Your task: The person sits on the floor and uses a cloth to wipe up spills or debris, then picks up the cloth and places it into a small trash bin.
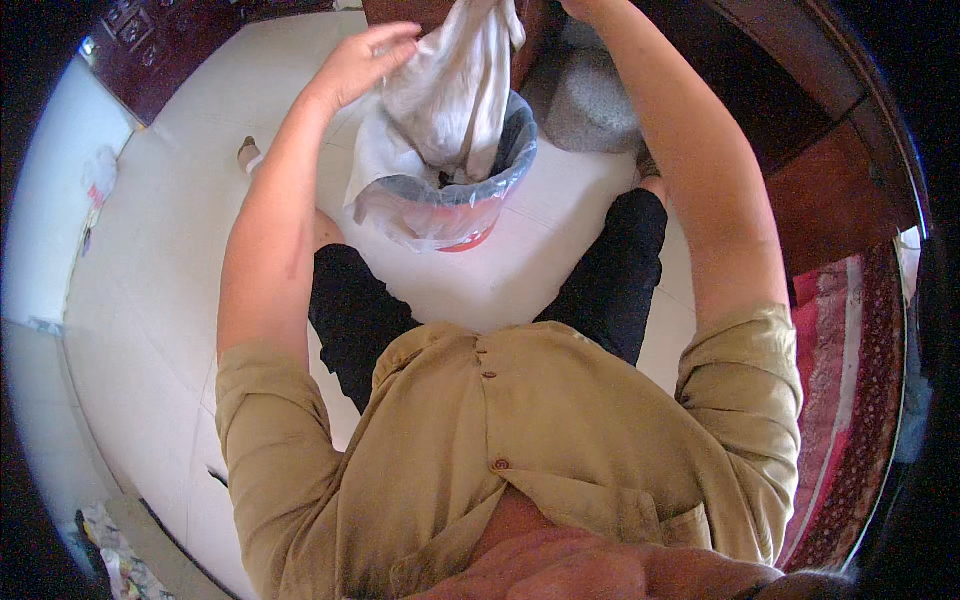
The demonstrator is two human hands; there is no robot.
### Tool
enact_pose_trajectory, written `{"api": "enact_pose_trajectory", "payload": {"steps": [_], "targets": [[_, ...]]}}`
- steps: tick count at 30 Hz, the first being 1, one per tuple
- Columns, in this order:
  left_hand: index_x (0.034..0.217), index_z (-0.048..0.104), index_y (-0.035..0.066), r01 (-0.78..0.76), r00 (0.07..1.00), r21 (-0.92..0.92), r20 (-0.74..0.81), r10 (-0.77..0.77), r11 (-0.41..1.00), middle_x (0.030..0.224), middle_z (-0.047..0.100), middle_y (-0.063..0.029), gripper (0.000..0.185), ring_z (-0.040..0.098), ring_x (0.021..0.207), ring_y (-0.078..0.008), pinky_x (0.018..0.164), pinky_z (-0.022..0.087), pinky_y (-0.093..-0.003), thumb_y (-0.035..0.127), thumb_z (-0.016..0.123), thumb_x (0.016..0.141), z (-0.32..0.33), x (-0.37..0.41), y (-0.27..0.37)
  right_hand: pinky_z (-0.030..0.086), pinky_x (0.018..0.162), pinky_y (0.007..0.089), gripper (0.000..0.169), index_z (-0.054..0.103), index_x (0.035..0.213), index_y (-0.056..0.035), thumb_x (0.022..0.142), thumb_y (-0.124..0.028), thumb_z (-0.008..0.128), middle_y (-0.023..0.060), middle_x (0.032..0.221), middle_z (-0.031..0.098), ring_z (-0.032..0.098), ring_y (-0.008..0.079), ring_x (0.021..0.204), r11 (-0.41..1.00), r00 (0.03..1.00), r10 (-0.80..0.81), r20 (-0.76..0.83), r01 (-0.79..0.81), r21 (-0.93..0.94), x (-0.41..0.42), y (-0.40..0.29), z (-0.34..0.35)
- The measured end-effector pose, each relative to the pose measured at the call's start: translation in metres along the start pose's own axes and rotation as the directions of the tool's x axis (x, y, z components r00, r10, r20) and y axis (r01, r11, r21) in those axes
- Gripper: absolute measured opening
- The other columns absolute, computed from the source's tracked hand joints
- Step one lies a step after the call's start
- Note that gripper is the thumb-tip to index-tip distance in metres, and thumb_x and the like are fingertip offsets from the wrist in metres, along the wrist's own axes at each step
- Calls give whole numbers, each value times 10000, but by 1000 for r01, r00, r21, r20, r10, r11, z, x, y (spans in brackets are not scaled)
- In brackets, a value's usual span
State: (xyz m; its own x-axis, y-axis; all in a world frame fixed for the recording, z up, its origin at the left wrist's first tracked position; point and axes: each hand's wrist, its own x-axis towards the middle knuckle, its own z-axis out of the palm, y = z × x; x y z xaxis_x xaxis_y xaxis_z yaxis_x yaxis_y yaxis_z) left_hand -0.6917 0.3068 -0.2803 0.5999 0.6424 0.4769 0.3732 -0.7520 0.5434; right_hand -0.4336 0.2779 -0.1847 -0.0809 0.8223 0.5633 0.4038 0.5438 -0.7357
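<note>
A whitish cloth or bag [450,97] hangs in long folds from the top edge of the head view. Its lower end reaches into a red bin [463,244] fitted with a clear plastic liner [427,214]. My left hand [367,64] is beside the hanging material on its left, fingers apart, fingertips close to it; whether they touch is unclear. Of my right hand [581,7] only a part shows at the top edge, to the right of the material, so its fingers and anything in them are hidden. Something dark [450,178] shows inside the bin.
Pale floor tiles [172,225] surround the bin. A grey rounded stool or cushion [596,105] stands behind it to the right. Dark wooden furniture [840,187] and red patterned fabric [832,360] line the right side. My black-clad knees [607,262] flank the bin's near side.
</note>
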Motion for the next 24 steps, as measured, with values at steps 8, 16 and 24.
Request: {"api": "enact_pose_trajectory", "payload": {"steps": [8, 16, 24], "targets": [[1132, 533, 6, -83, 951, -678, -273, -145, 731, 931, 595, -44, 291, 538, 896, -123, 807, 421, -249, 167, 490, 893, -5, 13, 22, 445, 548, 283, 140, 626, 793, 0, 797, -137, 598, 56, 660, 598, 545, 129, 594, 999, 982, 33, -188, -33, 5, 0, -2, -10], [1270, 392, 8, 21, 998, -402, -45, -43, 915, 1197, 485, -99, 449, 467, 1101, -168, 931, 369, -309, 248, 494, 905, -9, 19, 22, 475, 638, 297, 311, 583, 976, 35, 724, -124, 672, 102, 815, 616, 578, 159, 721, 975, 960, 102, 261, -45, -217, -2, 1, 8], [1287, 362, 21, -277, 950, -513, -274, 151, 813, 1258, 428, -131, 460, 433, 1157, -215, 966, 331, -312, 270, 467, 915, 0, 53, 75, 480, 694, 349, 645, 495, 1165, 17, 680, -337, 730, 174, 1016, 611, 609, 254, 848, 858, 959, -27, 283, 167, -485, -14, 3, 35]]}}
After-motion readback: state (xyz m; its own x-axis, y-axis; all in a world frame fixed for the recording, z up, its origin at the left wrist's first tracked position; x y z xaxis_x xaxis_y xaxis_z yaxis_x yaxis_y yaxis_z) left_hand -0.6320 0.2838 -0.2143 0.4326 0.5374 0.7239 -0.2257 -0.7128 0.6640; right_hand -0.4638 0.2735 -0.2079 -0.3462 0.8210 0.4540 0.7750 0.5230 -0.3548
